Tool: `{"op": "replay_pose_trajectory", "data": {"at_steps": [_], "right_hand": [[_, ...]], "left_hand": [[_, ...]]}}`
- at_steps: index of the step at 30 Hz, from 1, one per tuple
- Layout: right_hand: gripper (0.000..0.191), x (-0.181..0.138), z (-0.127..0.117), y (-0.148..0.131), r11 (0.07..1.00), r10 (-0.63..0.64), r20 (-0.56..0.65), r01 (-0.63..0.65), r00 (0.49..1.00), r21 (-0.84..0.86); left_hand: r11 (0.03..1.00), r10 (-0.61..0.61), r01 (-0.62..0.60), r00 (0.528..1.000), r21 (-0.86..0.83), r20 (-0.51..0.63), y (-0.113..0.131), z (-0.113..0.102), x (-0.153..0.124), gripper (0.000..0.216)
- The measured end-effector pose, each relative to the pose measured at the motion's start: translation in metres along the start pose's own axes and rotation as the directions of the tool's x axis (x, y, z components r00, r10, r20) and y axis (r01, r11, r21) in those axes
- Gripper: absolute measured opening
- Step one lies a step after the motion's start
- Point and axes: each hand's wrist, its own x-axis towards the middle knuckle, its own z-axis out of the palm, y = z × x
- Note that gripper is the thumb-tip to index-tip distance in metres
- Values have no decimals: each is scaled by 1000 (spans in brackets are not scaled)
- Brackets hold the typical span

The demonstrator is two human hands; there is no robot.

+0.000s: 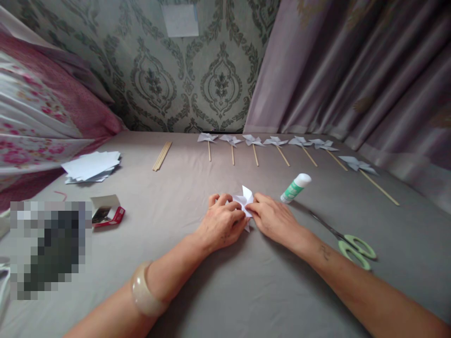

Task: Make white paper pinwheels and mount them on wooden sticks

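Note:
A white paper pinwheel [247, 194] is between my hands, low over the grey cloth, with one folded blade standing up. My left hand [222, 220] grips its left side, fingers curled over the paper. From the other side my right hand [273, 216] pinches the paper near its middle. My fingers hide much of the pinwheel, and no stick shows on it. Just beyond my right hand, a green and white glue stick [296, 188] leans or stands tilted. Scissors [343, 239] with light green handles lie beside my right forearm.
Several finished pinwheels on sticks [254, 141] lie in a row along the back. Loose wooden sticks [162, 156] lie left of them. A stack of white paper [92, 165] and a small red open box [108, 213] are at left, near a blurred-out patch.

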Motion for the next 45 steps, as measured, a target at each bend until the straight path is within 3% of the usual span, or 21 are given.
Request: {"op": "replay_pose_trajectory", "data": {"at_steps": [3, 6, 11, 17, 25, 31, 35, 39, 45], "right_hand": [[23, 13, -11, 2, 998, -59, 76, 59, 995, 1], [21, 27, -17, 3, 999, -38, 140, 33, 989, 39], [22, 35, -14, -1, 998, 56, 151, -57, 987, 7], [29, 20, -10, -5, 998, 56, 130, -53, 990, -24], [27, 25, -21, 12, 969, -237, 202, 247, 950, -25], [25, 24, -12, 9, 998, -56, 117, 53, 992, 28], [27, 19, -6, 6, 999, -10, 89, 5, 996, 52], [28, 15, -6, 8, 998, -26, 84, 21, 996, 59], [32, 13, -11, 15, 989, -145, 127, 143, 981, 27]], "left_hand": [[996, -78, 70, 986, -57, -146, -2, -2, 1, 29], [980, -190, 167, 945, -109, -265, -4, -3, 2, 27], [931, -359, 310, 874, -192, -328, -9, -4, 4, 24], [851, -505, 427, 824, -306, -256, -14, -4, 6, 25], [803, -568, 489, 801, -341, -189, -17, -6, 8, 28], [788, -589, 520, 792, -330, -160, -17, -6, 8, 28], [782, -595, 533, 793, -322, -132, -15, -8, 9, 26], [772, -606, 552, 789, -316, -102, -14, -9, 10, 23], [774, -584, 568, 811, -280, 29, -13, -7, 17, 31]]}}
